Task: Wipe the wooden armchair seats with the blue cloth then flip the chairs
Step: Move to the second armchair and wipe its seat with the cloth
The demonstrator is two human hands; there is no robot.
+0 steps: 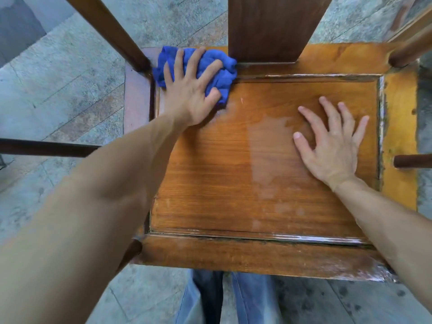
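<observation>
At the far-left corner of the brown wooden armchair seat [233, 164], the crumpled blue cloth [217, 66] sits bunched against the left rear post [112, 31] and just beside the wide dark back splat [273, 26]. Left hand [189, 94] lies on top of the cloth, fingers spread and mostly straight, palm down, pressing it onto the seat; heel of the hand is on bare wood. Not a pinch or wrap, just flat pressure. Right hand [334, 146] is flat on the right half of the seat panel, fingers splayed, holding nothing, apart from the cloth. Seat is a recessed rectangular panel inside a raised frame; frame finish is worn and flaking along the right rail and the near-right corner. A pale, dull patch runs down the middle of the panel between the two hands; cannot tell if it is damp or just worn varnish. Round dark armrest rail [46, 147] crosses at left, stubs of round spindles [411, 161] show at the right edge. Chair stands upright on grey stone paving [58, 73]. Person's blue jeans [247, 300] visible below the seat's front rail.
</observation>
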